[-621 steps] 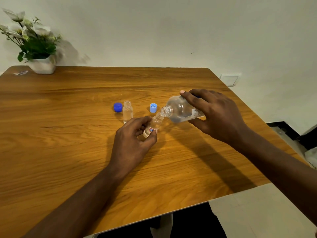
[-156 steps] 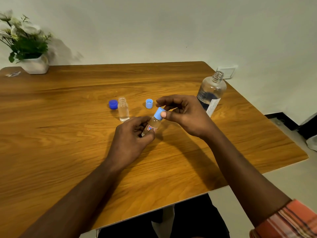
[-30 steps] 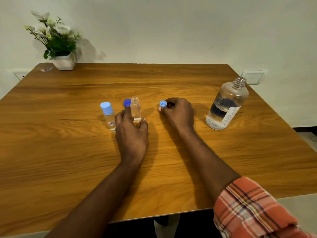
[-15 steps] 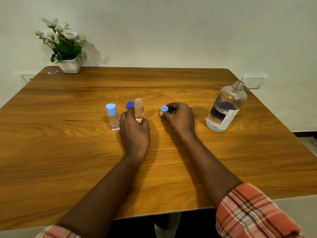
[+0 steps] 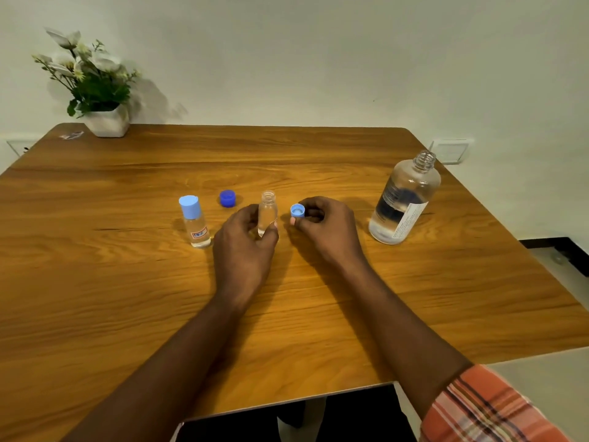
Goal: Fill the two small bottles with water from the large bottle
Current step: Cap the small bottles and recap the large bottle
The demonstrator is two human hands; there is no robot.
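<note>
On glossy wood-grain table (image 5: pixel 95 298), from the left: white faceted flowerpot (image 5: pixel 106 122) at far corner; clear capped small bottle (image 5: pixel 195 226), upright; round dark-blue cap (image 5: pixel 227 198) lying loose. Mid-table, left hand (image 5: pixel 243 247) curled round clear cylindrical open small bottle (image 5: pixel 267 215), upright. Just beside, right hand (image 5: pixel 328 232) pinching light-blue cap (image 5: pixel 297 211). Far right, rounded transparent large bottle (image 5: pixel 403 202), labelled, uncapped, standing.

Capped small bottle (image 5: pixel 195 223), open small bottle (image 5: pixel 267 212), open large bottle (image 5: pixel 404 199), all upright.
</note>
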